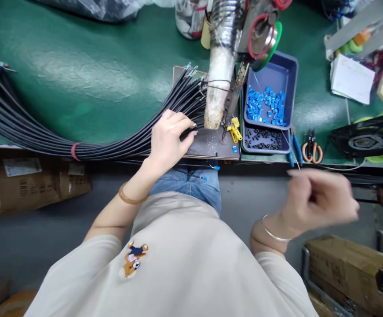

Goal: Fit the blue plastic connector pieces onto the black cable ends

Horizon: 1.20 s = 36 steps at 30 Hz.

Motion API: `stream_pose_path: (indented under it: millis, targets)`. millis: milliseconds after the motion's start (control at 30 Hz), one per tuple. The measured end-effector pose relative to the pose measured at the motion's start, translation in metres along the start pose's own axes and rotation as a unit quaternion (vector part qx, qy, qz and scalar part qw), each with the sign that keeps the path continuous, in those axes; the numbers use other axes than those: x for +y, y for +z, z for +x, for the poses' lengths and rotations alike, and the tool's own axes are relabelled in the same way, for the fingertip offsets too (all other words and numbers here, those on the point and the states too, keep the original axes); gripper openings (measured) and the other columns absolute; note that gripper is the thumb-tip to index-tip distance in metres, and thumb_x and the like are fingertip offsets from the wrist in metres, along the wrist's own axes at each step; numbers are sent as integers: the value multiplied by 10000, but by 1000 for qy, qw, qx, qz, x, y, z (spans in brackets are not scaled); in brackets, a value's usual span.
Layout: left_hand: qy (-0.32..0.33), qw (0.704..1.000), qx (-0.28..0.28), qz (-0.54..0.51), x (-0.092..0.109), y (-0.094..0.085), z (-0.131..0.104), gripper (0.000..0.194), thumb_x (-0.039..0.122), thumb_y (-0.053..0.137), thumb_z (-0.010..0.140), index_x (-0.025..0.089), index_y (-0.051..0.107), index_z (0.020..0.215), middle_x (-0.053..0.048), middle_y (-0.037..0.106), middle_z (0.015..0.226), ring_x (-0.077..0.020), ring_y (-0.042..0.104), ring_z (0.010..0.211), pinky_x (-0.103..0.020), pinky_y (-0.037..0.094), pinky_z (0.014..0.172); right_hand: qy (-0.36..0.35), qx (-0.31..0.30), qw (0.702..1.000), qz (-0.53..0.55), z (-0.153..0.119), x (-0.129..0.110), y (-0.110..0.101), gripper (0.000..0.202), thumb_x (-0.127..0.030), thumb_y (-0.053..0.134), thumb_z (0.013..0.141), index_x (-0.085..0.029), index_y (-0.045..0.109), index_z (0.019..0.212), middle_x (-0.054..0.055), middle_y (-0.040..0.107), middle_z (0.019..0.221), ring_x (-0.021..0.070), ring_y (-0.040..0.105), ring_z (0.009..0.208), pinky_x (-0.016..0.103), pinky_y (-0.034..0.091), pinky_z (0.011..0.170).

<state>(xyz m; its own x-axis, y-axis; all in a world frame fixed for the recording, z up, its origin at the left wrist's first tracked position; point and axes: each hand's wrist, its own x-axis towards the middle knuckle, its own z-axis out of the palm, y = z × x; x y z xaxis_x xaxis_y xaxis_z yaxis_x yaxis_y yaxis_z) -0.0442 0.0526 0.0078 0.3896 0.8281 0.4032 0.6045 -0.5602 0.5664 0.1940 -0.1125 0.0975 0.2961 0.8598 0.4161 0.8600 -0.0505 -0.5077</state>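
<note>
Pinching a dark cable (pixel 189 130) at twelve o'clock, near centre, in the left hand (pixel 172 135); gripping a thin strand (pixel 293 156) at three in the blurred right hand (pixel 323 198). Possibly risking a snag on the pliers (pixel 298 150) from tugging sideways, or cable slippage from pinching loosely!

The left hand (pixel 170 137) lies over a bundle of black cables (pixel 122 148) on the green table (pixel 79 88); the blurred right hand (pixel 321 198) pinches a thin strand (pixel 297 160), near and right of a tray (pixel 294 90) of blue pieces (pixel 266 105).
</note>
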Motion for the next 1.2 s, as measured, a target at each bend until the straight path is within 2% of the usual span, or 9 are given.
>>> stream_pose_path:
  millis: [33,167,267,333,433,600,767,1033,1200]
  targets:
    - [10,1000,-9,-23,3,-4,-3,137,241,592,860,174,708,894,-72,717,920,-247,606,924,-370,451,849,9,49,998,-38,9,10,7,272,-467,604,869,-237,628,724,31,595,593,159,531,537,343,358,569]
    - [76,957,-203,-192,21,-22,-13,129,234,641,831,182,751,875,-45,746,803,-175,651,729,-278,468,720,25,-44,974,-221,52,62,40,199,-333,572,895,-197,668,786,88,709,796,205,637,734,346,433,718]
    - [113,828,-399,-378,36,-29,-15,129,229,704,790,222,781,894,-36,754,771,-142,666,648,-225,475,636,63,-69,965,-247,74,92,53,104,-265,631,830,-182,693,824,100,732,879,236,648,802,373,460,775]
    - [81,748,-459,-472,43,-27,-19,145,223,745,752,212,787,891,-43,743,728,-137,658,608,-212,474,584,73,-86,963,-246,82,103,57,69,-228,651,791,-178,693,813,92,735,864,236,644,794,376,466,779]
    - [-77,720,-405,-558,47,-14,-28,117,240,753,754,149,755,828,-42,700,665,-106,613,555,-193,467,533,76,-91,965,-234,86,108,60,35,-195,642,763,-178,673,767,73,718,788,212,625,743,363,471,764]
    - [-278,720,-142,-620,42,7,-37,211,328,762,767,140,690,830,22,586,550,-19,366,387,-159,260,365,70,-6,981,-181,74,83,60,28,-184,630,753,-187,641,728,36,682,744,172,603,665,353,486,757]
    - [-286,726,-85,-619,47,9,-28,206,293,792,726,129,677,778,11,607,535,-20,384,383,-163,244,351,83,116,982,126,34,19,61,89,-292,648,816,-210,615,812,1,639,770,115,572,585,259,449,544]
    - [-252,792,-61,-553,59,14,-24,157,220,798,697,117,701,766,14,628,597,-58,566,531,-160,479,527,131,-41,950,282,2,-12,90,110,-314,700,803,-220,719,858,-33,642,768,20,295,438,210,222,393]
    - [-219,820,-69,-524,56,19,-28,157,261,777,742,134,692,778,-4,666,674,-78,617,600,-180,532,616,116,-72,946,295,3,-10,104,126,-313,669,837,-199,722,846,-11,652,805,40,422,514,204,321,455]
